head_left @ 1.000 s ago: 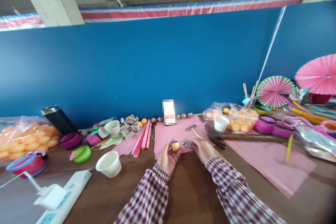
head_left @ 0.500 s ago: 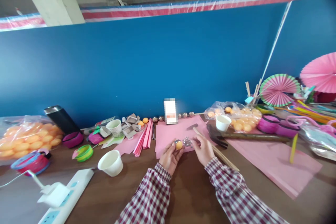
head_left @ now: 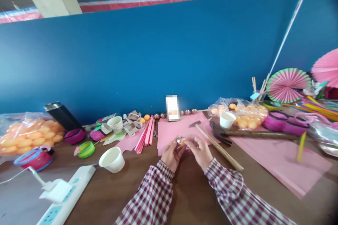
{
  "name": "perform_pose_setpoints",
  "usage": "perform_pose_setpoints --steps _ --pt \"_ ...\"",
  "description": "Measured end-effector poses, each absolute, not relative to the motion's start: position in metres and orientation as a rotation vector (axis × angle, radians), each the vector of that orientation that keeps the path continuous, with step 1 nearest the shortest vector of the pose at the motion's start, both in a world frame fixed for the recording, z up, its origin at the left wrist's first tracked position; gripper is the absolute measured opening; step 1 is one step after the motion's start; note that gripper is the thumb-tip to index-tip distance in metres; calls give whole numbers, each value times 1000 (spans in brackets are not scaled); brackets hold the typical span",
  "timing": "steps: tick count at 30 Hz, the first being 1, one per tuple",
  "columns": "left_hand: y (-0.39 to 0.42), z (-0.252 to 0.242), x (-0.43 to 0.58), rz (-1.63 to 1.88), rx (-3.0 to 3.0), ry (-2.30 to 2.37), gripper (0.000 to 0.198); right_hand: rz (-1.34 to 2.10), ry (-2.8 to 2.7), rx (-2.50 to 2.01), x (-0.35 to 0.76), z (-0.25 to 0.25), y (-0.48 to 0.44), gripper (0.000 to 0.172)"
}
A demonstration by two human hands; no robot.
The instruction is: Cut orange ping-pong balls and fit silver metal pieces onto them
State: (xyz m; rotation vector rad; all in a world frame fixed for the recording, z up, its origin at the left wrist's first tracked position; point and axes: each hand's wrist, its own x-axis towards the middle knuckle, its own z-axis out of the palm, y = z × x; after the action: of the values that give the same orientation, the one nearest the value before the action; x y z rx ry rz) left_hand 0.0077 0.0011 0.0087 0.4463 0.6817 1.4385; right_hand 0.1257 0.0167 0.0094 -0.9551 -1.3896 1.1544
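My left hand (head_left: 172, 154) pinches a small orange ball (head_left: 182, 142) partly wrapped in shiny silver foil. My right hand (head_left: 201, 152) has its fingertips closed on the same foil-covered ball from the right side. Both hands meet over the near edge of a pink paper sheet (head_left: 171, 132) on the brown table (head_left: 190, 190). Both wrists wear red-and-white checked sleeves. A small hammer with a wooden handle (head_left: 219, 147) lies just right of my right hand.
A white paper cup (head_left: 112, 160) and a white power strip (head_left: 63, 200) sit at the left. Bags of orange balls (head_left: 22, 137) (head_left: 245, 116), a black flask (head_left: 62, 116), pink folded strips (head_left: 145, 135), pink paper fans (head_left: 287, 84) and a large pink sheet (head_left: 280, 161) crowd the table before a blue wall.
My right hand picked up the silver foil piece from the pink paper and brought it onto the orange ball held in my left hand. The view tilted slightly downward.
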Motion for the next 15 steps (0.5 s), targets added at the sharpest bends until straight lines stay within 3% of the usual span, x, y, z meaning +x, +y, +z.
perform_pose_setpoints --steps 15 --pt "3 3 7 1440 481 684 35 1172 -1440 -945 126 15 15 25"
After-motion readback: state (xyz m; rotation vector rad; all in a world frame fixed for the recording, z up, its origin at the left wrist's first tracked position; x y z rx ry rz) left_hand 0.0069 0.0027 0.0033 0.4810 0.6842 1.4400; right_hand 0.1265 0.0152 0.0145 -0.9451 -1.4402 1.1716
